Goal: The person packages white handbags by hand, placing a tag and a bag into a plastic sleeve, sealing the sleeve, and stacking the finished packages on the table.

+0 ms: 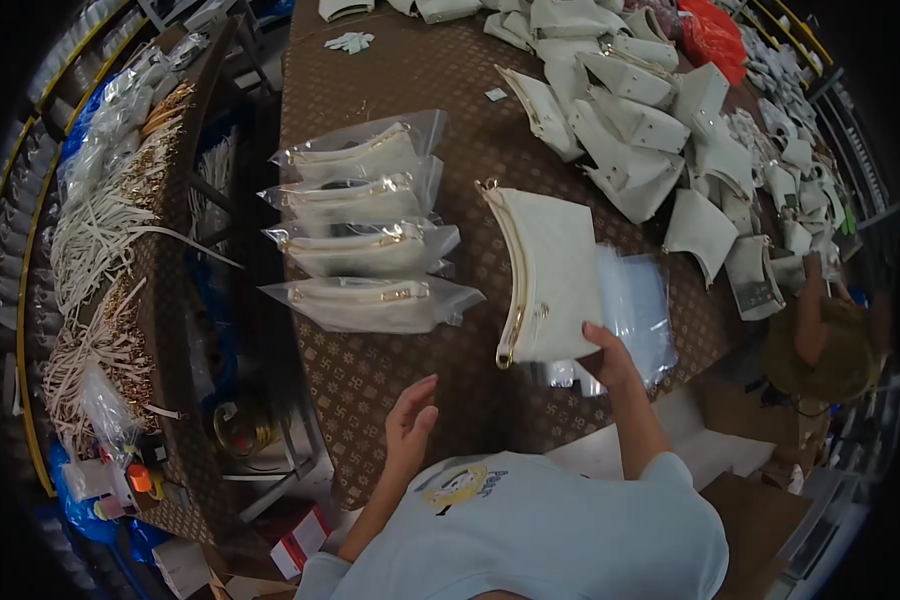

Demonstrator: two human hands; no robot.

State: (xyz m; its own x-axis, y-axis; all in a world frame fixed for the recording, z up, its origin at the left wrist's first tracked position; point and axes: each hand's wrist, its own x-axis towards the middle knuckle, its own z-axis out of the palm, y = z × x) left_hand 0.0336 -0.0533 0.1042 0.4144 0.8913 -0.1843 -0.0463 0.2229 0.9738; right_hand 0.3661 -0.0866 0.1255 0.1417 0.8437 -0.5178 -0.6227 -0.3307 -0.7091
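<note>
My right hand (610,358) grips a cream handbag (555,265) by its lower right corner, thumb on the near face. Gold rings and a zip run along the bag's left edge, and a small gold emblem sits on its front. Under and to the right of the bag lies a stack of clear plastic bags (638,310), partly covered by it. My left hand (410,415) hovers over the table's near edge, fingers apart and holding nothing. Beyond it, several cream handbags in clear plastic (365,305) stand in a column.
A large heap of cream handbags (630,125) covers the table's far right, beside a red plastic bag (712,40). White straps with gold clasps (100,230) hang over a rack on the left. Another person (820,340) is at the right edge. A white-and-red box (300,540) stands below.
</note>
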